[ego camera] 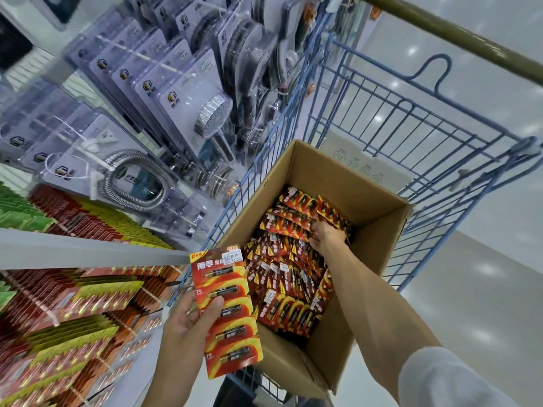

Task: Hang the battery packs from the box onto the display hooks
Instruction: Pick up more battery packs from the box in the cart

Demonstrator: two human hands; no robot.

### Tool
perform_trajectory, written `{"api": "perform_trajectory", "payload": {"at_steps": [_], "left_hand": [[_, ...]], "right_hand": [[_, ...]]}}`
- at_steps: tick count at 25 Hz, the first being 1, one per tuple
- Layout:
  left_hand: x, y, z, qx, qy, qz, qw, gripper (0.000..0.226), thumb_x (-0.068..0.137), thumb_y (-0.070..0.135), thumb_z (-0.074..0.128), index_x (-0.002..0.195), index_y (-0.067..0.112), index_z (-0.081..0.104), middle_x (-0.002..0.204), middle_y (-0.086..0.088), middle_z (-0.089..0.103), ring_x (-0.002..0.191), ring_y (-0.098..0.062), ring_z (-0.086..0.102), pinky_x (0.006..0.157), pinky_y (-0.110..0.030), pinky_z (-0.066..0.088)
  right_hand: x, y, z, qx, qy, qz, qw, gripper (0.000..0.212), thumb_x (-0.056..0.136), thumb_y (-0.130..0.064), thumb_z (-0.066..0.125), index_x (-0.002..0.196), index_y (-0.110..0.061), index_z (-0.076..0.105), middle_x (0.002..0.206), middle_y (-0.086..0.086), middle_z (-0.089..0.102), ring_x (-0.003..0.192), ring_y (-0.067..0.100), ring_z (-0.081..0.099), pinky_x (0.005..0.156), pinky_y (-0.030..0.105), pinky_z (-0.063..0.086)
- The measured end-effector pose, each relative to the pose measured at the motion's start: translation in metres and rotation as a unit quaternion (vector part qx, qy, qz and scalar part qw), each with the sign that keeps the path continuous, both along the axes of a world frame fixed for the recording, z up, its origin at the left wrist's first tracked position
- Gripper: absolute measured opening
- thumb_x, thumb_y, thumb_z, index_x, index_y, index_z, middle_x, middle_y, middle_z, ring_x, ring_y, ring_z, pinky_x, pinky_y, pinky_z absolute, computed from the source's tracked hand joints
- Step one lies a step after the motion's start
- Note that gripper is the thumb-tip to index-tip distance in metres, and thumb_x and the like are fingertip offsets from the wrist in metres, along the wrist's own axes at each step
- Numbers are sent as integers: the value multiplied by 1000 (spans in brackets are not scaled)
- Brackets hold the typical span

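Left hand point(188, 321) is clamped on one battery pack point(229, 312) (five cells are counted on its card), held upright beside the box point(367, 183), presumably ready for hanging. Right hand point(327, 237) is sunk among the loose packs point(282, 277) inside, too many to be counted; whether one is gripped cannot be told. One box is set in one cart point(411, 127), parked against the display point(88, 312).

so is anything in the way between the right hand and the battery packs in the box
Nothing visible. The box is open at the top, and the right hand reaches in and touches the battery packs inside. Whether it grips one cannot be told.
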State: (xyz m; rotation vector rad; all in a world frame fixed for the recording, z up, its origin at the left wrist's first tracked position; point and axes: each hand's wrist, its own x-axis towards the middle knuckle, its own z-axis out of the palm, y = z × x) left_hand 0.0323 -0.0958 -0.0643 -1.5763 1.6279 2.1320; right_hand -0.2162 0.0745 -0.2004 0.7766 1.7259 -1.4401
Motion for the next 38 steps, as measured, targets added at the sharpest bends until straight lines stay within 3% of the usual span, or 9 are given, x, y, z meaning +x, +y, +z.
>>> {"api": "perform_trajectory", "payload": {"at_steps": [3, 6, 10, 18, 22, 27, 29, 33, 38], "left_hand": [[2, 1, 1, -10, 9, -8, 1000, 29, 90, 28, 76, 118, 28, 69, 102, -5, 80, 85, -30, 79, 76, -48, 63], [1, 6, 1, -14, 18, -23, 999, 25, 92, 24, 69, 117, 28, 69, 99, -1, 81, 82, -25, 79, 61, -36, 65], [-2, 8, 2, -21, 19, -37, 999, 30, 87, 31, 70, 117, 28, 68, 101, 1, 80, 85, -24, 79, 68, -40, 64], [0, 16, 0, -13, 11, -18, 1000, 27, 89, 28, 70, 116, 28, 67, 97, 4, 81, 81, -21, 79, 60, -32, 64], [1, 21, -1, -12, 11, -11, 1000, 25, 92, 27, 69, 116, 31, 67, 98, 5, 81, 83, -21, 79, 63, -34, 64], [-3, 19, 11, -3, 31, -10, 999, 25, 92, 29, 70, 116, 33, 68, 101, 3, 81, 85, -22, 80, 75, -42, 62], [-5, 14, 20, -3, 48, -14, 999, 24, 94, 26, 70, 117, 31, 68, 101, 2, 81, 86, -22, 79, 76, -41, 62], [-8, 1, 43, -7, 90, -45, 995, 25, 96, 25, 69, 121, 25, 68, 104, -3, 80, 89, -27, 79, 76, -44, 64], [-10, -16, 77, -11, 146, -69, 987, 26, 96, 24, 69, 121, 24, 67, 103, -3, 81, 88, -27, 79, 74, -43, 64]], "right_hand": [[3, 14, -21, 68, 18, 84, 994, 17, 94, -13, 66, 83, -23, 58, 104, 7, 64, 83, 17, 65, 80, 33, 57], [8, 38, -21, 201, 80, 340, 915, 19, 88, -16, 77, 98, -20, 61, 106, 3, 66, 101, 20, 64, 95, 35, 54], [17, 58, -14, 177, 75, 634, 749, 37, 86, -10, 77, 121, -21, 68, 124, 0, 64, 115, 16, 59, 105, 30, 49], [37, 51, -42, 294, 171, 866, 366, 35, 102, -21, 56, 136, -22, 56, 134, 2, 62, 118, 22, 62, 99, 38, 52], [21, 42, -24, 255, 227, 817, 464, 33, 98, -21, 66, 129, -30, 67, 131, -7, 64, 122, 18, 58, 105, 38, 49], [15, 48, 39, 103, 172, 567, 799, 12, 98, -23, 68, 102, -24, 79, 102, -7, 76, 101, 14, 69, 101, 42, 54], [28, 49, 74, 31, 141, 461, 876, 13, 100, -18, 65, 104, -19, 78, 102, -3, 78, 101, 14, 73, 102, 40, 54], [71, 42, 157, -77, 96, 221, 967, 21, 94, -19, 73, 115, -17, 75, 109, -1, 79, 99, 15, 76, 82, 27, 58], [122, 35, 224, -139, 110, 54, 983, 23, 95, -23, 71, 117, -20, 72, 111, 2, 78, 97, 14, 76, 73, 23, 56]]}}
